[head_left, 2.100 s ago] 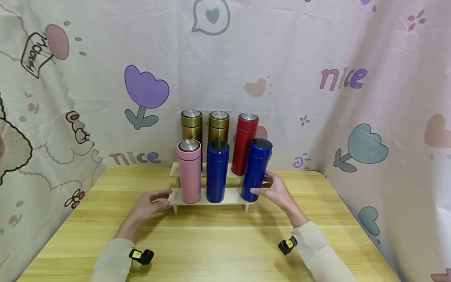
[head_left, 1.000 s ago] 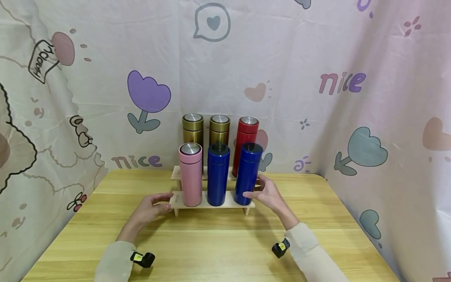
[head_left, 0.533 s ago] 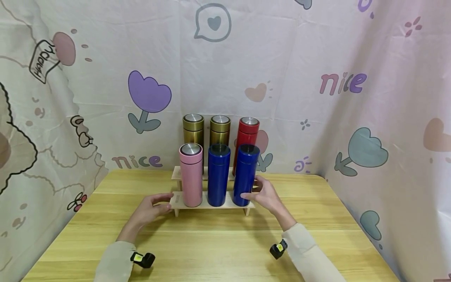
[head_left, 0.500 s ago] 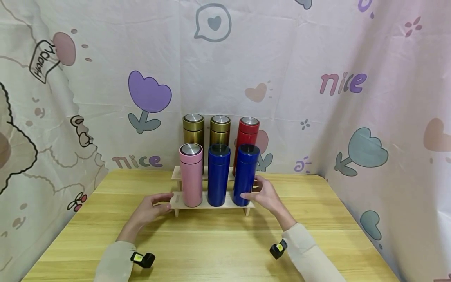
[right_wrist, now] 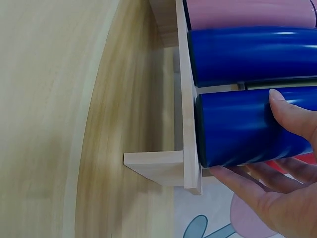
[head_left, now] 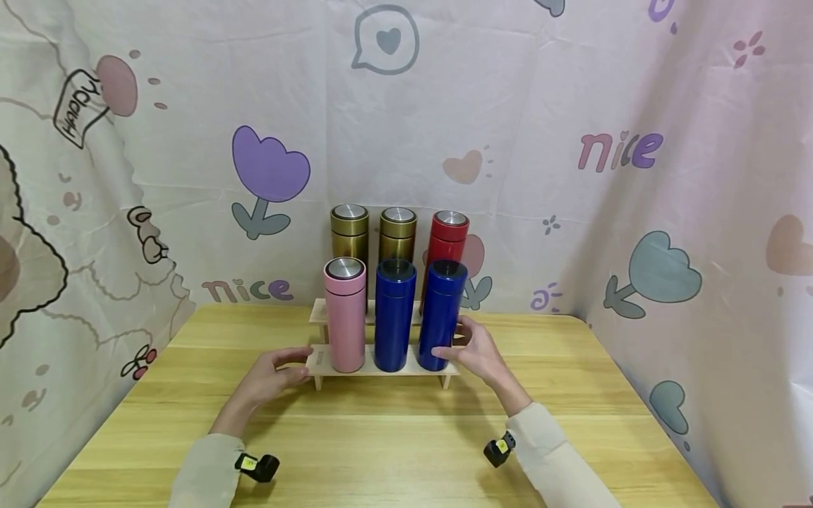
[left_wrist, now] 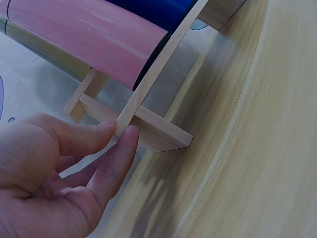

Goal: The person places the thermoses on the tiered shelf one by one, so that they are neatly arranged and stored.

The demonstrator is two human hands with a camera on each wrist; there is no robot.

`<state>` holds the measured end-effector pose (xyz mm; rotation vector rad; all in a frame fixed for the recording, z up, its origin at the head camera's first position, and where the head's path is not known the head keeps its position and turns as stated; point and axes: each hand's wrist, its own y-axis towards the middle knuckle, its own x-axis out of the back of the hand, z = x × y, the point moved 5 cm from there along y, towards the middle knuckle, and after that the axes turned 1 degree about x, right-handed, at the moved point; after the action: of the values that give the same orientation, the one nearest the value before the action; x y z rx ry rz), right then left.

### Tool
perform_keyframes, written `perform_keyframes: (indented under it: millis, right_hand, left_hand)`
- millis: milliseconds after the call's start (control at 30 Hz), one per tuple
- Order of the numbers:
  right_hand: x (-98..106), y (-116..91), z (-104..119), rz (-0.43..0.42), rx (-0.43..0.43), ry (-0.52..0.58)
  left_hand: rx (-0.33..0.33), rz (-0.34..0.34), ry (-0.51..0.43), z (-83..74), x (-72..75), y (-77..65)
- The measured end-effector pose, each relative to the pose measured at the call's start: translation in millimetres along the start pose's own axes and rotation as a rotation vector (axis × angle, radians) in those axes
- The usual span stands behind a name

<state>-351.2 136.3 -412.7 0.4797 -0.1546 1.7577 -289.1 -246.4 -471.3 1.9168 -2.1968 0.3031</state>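
My right hand grips the low part of a blue thermos, thumb in front and fingers behind, in the head view. That thermos stands at the right end of the lower step of a two-step wooden rack. To its left on the same step are another blue thermos and a pink thermos. My left hand pinches the end of the lower step between thumb and fingertip in the left wrist view. In the right wrist view, the gripped thermos's base meets the board.
On the rack's upper step stand two gold thermoses and a red thermos, partly hidden by the front row. The rack is on a wooden table. A printed curtain hangs behind.
The right blue thermos has moved left along the lower step and gone from leaning right to nearly upright, my right hand moving with it. My left hand keeps its place at the rack's end.
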Motion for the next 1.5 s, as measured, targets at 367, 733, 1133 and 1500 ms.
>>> perform_keyframes:
  millis: [367, 733, 1133, 1500]
  right_hand:
    - [-0.7, -0.8, 0.5, -0.015, 0.0, -0.009]
    - [-0.5, -1.7, -1.2, -0.003, 0.016, -0.013]
    - [-1.2, -1.3, -4.3, -0.012, 0.003, 0.003]
    - [-1.7, -2.0, -4.9, -0.003, -0.002, -0.047]
  left_hand:
    - [-0.004, -0.001, 0.003, -1.2, -0.7, -0.8]
    - [-0.006, 0.006, 0.012, -2.3, -1.0, -0.8]
    - [0.004, 0.005, 0.012, -0.9, -0.7, -0.1]
    - [0.001, 0.007, 0.022, -1.6, -0.5, 0.0]
